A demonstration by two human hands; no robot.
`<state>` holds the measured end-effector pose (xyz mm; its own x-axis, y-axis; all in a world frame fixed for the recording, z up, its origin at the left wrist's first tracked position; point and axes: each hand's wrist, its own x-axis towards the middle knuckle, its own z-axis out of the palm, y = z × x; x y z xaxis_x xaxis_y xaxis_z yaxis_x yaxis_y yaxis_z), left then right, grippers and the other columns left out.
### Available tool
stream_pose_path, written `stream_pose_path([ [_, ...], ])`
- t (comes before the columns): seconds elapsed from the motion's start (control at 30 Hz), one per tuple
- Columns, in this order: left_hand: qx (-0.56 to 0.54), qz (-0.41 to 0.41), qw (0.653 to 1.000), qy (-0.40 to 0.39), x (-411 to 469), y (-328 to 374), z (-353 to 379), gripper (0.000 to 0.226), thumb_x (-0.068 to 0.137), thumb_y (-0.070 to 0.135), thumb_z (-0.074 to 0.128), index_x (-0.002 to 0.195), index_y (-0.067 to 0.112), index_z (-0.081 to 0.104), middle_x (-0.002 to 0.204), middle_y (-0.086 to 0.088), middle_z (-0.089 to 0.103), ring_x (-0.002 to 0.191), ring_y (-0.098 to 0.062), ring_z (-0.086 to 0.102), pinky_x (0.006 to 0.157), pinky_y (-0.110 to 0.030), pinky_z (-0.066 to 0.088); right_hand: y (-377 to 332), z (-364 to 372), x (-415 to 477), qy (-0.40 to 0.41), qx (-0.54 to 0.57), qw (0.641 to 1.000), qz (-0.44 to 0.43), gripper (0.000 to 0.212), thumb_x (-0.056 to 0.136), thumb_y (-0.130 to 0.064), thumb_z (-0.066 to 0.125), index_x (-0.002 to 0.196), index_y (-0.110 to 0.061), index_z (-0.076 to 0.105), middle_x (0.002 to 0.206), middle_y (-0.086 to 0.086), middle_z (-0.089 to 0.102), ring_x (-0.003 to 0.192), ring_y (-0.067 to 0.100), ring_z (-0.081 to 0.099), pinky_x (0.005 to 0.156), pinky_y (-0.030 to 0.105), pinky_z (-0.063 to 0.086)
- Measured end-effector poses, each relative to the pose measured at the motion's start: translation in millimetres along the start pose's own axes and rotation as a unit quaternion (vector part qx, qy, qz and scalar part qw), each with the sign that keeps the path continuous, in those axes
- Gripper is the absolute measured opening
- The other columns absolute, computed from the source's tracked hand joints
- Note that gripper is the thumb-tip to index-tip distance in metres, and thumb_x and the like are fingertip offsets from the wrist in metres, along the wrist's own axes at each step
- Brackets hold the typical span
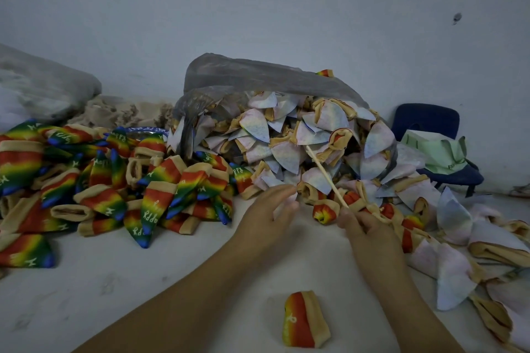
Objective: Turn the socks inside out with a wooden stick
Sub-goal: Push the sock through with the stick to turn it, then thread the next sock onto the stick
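Note:
A thin wooden stick [325,173] slants up and left from my right hand [365,226], whose fingers grip its lower end together with a bunched rainbow sock [358,202] gathered on the stick. My left hand [268,215] hovers just left of the stick with relaxed, slightly spread fingers, holding nothing. A pile of pale, inside-out socks [286,146] spills from a grey plastic bag [258,74] behind the hands. A heap of rainbow socks [114,180] lies on the left. One rainbow sock [305,319] lies alone on the white surface near me.
A dark blue chair [424,120] with a pale green bag [436,152] stands at the right by the wall. A grey sack [43,89] and beige fabric [126,112] lie at the back left. More pale socks [459,261] spread on the right.

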<state>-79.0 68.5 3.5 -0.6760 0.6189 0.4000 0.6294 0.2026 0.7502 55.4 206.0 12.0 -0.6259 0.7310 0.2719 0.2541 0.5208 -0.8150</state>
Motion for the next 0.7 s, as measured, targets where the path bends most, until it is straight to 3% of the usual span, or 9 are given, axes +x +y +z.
stream_pose_path([
  [0.1,0.079,0.096,0.992,0.009,7.4,3.2,6.5,0.037,0.104,0.025,0.047,0.138,0.012,0.055,0.144,-0.002,0.053,0.134,-0.01,0.039,0.098,-0.001,0.017,1.6,2.0,0.8,0.021,0.039,0.999,0.02,0.032,0.095,-0.04,0.048,0.073,-0.023,0.064,0.07,0.002,0.062,0.058,0.006,0.05,0.051,0.023,0.034],
  [0.17,0.101,0.161,0.982,-0.016,14.5,9.9,14.3,0.027,0.102,0.013,0.049,0.121,-0.001,0.063,0.123,-0.017,0.063,0.117,-0.021,0.049,0.104,-0.022,0.031,2.2,2.1,0.9,0.026,0.05,0.998,0.033,0.031,0.095,-0.041,0.048,0.077,-0.024,0.065,0.07,0.001,0.063,0.059,0.006,0.052,0.051,0.023,0.033],
  [0.23,0.12,0.182,0.974,-0.055,21.2,14.0,24.8,0.024,0.103,0.012,0.046,0.113,-0.003,0.062,0.113,-0.017,0.062,0.108,-0.025,0.051,0.1,-0.041,0.038,2.6,2.4,2.0,0.032,0.064,0.997,0.037,0.031,0.096,-0.04,0.047,0.08,-0.022,0.067,0.07,0.0,0.064,0.062,0.006,0.053,0.052,0.024,0.034],
  [0.33,0.159,0.175,0.968,-0.083,28.1,17.5,40.4,0.034,0.106,0.018,0.04,0.134,0.004,0.054,0.135,-0.012,0.056,0.128,-0.028,0.045,0.109,-0.041,0.033,5.1,2.8,3.0,0.05,0.079,0.995,0.039,0.034,0.096,-0.04,0.047,0.078,-0.019,0.068,0.073,0.003,0.065,0.063,0.008,0.053,0.053,0.025,0.035],
  [0.4,0.187,0.172,0.963,-0.095,28.8,18.1,48.2,0.036,0.105,0.016,0.04,0.138,0.007,0.051,0.139,-0.011,0.055,0.132,-0.027,0.041,0.109,-0.04,0.031,5.1,1.9,3.1,0.054,0.086,0.994,0.043,0.036,0.096,-0.041,0.047,0.077,-0.017,0.067,0.072,0.005,0.065,0.066,0.012,0.054,0.054,0.027,0.034],
  [0.53,0.18,0.208,0.958,-0.085,23.4,16.4,51.5,0.023,0.098,0.01,0.049,0.11,0.005,0.067,0.109,-0.01,0.066,0.104,-0.025,0.05,0.09,-0.042,0.04,8.1,4.3,5.0,0.054,0.084,0.994,0.049,0.04,0.096,-0.041,0.048,0.081,-0.01,0.069,0.068,0.005,0.062,0.069,0.015,0.055,0.07,0.032,0.042],
  [0.6,0.177,0.223,0.955,-0.076,22.4,11.7,46.8,0.023,0.1,0.015,0.048,0.112,0.007,0.067,0.112,-0.008,0.065,0.106,-0.022,0.051,0.093,-0.04,0.042,7.5,4.4,5.3,0.056,0.087,0.993,0.049,0.038,0.096,-0.041,0.048,0.079,-0.012,0.068,0.071,0.002,0.063,0.068,0.014,0.054,0.062,0.028,0.039],
  [0.7,0.203,0.215,0.955,0.004,30.8,2.6,32.2,0.028,0.102,0.022,0.046,0.117,0.009,0.066,0.124,-0.008,0.062,0.12,-0.024,0.051,0.103,-0.038,0.037,7.7,6.6,5.1,0.058,0.08,0.994,0.046,0.04,0.096,-0.041,0.047,0.079,-0.011,0.067,0.072,0.006,0.063,0.062,0.011,0.052,0.054,0.025,0.035],
])
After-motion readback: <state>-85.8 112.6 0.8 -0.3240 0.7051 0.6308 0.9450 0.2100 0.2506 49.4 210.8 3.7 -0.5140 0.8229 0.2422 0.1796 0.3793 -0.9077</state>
